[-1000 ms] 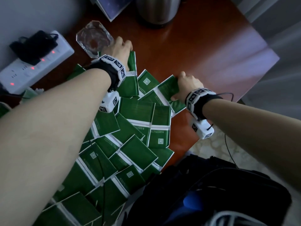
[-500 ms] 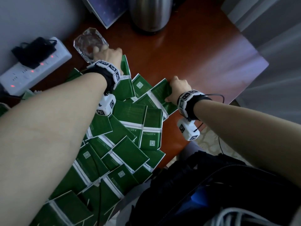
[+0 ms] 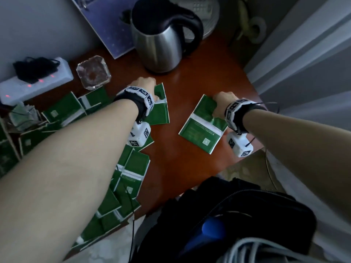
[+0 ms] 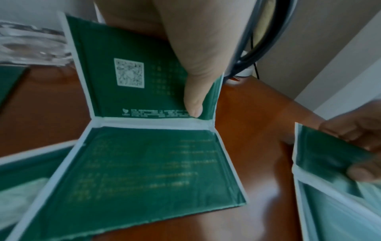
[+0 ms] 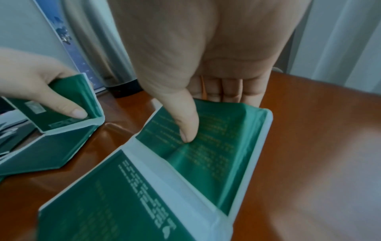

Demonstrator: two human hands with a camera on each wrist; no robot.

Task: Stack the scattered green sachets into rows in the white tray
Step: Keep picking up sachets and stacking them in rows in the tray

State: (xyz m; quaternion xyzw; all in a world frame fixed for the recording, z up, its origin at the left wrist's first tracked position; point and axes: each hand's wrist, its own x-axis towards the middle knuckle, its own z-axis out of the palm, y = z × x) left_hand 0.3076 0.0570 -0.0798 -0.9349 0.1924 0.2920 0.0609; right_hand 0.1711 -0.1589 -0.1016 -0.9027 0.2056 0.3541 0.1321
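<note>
Many green sachets with white seams lie in a loose pile on the left of the red-brown table. My left hand pinches the upper half of a joined sachet pair, thumb on its printed face, and the lower half lies on the wood. To the right, apart from the pile, my right hand pinches a second sachet pair, with the thumb pressed into its raised upper half. I cannot make out a white tray in any view.
A steel kettle stands at the back, with a glass ashtray and a white power strip to the back left. A black bag sits below the table's near edge. The wood between my hands is bare.
My right hand has pulled its sachet pair right, away from the pile, onto bare wood. My left hand has shifted right with its pair. The head view has tilted up toward the kettle.
</note>
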